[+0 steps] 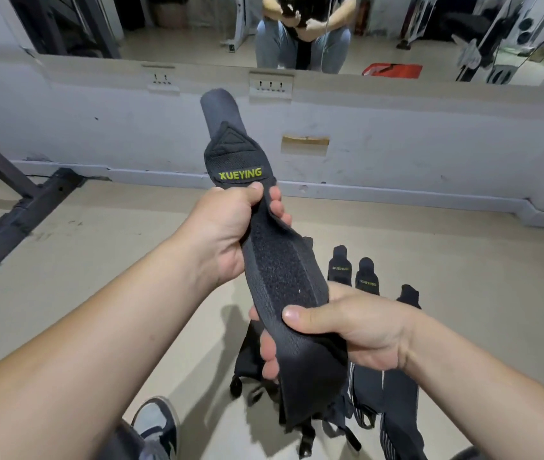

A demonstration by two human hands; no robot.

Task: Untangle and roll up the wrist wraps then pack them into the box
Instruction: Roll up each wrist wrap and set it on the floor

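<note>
Fingers [277,207] of the left hand [227,234], head view, were curled round the wrist wrap [303,346] just under its yellow label [240,174], thumb on top. The right hand [363,330] gripped the same wrap lower down, thumb pressed across the band, fingers underneath. The wrap was held in the air between both hands, rough fastening patch [280,260] facing up, free end hanging towards the other wraps [366,283] on the floor [98,260]. No box seen. Risks: the hanging end may catch on those below and tangle, and the patch may grab the band if rolled slack, giving a crooked roll.
</note>
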